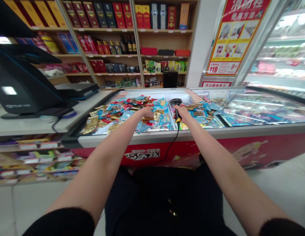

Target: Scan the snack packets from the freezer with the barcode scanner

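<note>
My right hand (183,113) is wrapped round the handle of a black and yellow barcode scanner (177,115), its head pointing away from me and its cable hanging down over the front of the chest. My left hand (148,112) reaches down among the small snack packets (125,111), which are gold, blue and red and heaped loosely. Its fingers are bent and blurred, close to a gold packet (156,116); whether they grip it I cannot make out. A white wire divider (171,114) stands between my two hands.
The red-fronted display chest (147,154) spans the view before me. On the left counter (81,106) stand a dark checkout terminal (19,82) and a flat scale (77,89). Shelves (105,55) of boxes and bottles rise behind. More packets (200,109) lie right of the divider.
</note>
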A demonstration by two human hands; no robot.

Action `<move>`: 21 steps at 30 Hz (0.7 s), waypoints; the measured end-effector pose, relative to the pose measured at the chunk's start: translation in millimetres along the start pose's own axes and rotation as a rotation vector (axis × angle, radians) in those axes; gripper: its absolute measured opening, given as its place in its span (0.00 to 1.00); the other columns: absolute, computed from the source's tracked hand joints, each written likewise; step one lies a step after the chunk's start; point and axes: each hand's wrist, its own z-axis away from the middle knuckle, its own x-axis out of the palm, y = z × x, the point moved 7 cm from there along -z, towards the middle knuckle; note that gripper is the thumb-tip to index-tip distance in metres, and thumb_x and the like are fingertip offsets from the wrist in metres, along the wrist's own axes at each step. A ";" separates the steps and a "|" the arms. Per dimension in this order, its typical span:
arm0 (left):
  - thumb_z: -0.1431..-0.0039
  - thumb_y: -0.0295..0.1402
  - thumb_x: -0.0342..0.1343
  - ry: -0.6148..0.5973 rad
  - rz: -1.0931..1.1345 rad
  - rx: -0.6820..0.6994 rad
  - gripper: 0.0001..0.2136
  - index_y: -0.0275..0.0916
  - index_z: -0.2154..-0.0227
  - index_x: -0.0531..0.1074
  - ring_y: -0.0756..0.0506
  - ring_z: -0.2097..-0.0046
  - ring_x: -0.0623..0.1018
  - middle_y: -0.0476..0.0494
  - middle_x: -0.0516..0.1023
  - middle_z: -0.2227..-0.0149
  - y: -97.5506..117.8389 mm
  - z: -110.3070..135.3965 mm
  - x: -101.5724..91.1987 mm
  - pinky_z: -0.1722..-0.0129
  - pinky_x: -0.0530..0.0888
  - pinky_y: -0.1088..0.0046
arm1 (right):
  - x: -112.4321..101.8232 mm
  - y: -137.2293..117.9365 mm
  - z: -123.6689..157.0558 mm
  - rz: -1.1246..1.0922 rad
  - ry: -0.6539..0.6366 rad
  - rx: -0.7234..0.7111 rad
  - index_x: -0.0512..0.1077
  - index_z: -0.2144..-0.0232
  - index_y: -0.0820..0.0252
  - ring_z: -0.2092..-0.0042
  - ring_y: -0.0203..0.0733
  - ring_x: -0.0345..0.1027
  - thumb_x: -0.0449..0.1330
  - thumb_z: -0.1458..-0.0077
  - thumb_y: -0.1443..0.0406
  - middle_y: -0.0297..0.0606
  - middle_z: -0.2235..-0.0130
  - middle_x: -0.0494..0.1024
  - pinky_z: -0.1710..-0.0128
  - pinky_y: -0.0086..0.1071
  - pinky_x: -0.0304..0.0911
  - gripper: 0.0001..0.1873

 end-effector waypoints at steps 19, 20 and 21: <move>0.59 0.27 0.69 0.310 0.490 -0.104 0.19 0.39 0.59 0.84 0.42 0.63 0.82 0.51 0.81 0.71 -33.4 16.8 -15.3 0.62 0.77 0.74 | 39.9 -3.0 24.5 0.236 -0.047 -0.085 0.63 0.68 0.56 0.83 0.32 0.57 0.64 0.41 0.72 0.25 0.81 0.66 0.82 0.26 0.57 0.12; 0.59 0.27 0.69 0.325 0.545 -0.116 0.18 0.38 0.60 0.84 0.43 0.65 0.81 0.51 0.80 0.73 -34.2 15.4 -15.1 0.64 0.76 0.74 | 38.3 -5.2 24.4 0.264 -0.040 -0.095 0.64 0.69 0.57 0.83 0.31 0.57 0.64 0.41 0.73 0.25 0.81 0.66 0.83 0.25 0.56 0.12; 0.59 0.28 0.70 0.343 0.582 -0.134 0.17 0.37 0.61 0.84 0.44 0.67 0.80 0.51 0.79 0.74 -35.0 14.4 -15.3 0.65 0.76 0.74 | 36.6 -7.4 24.3 0.290 -0.030 -0.107 0.64 0.69 0.57 0.83 0.31 0.56 0.62 0.41 0.74 0.25 0.82 0.66 0.83 0.25 0.56 0.11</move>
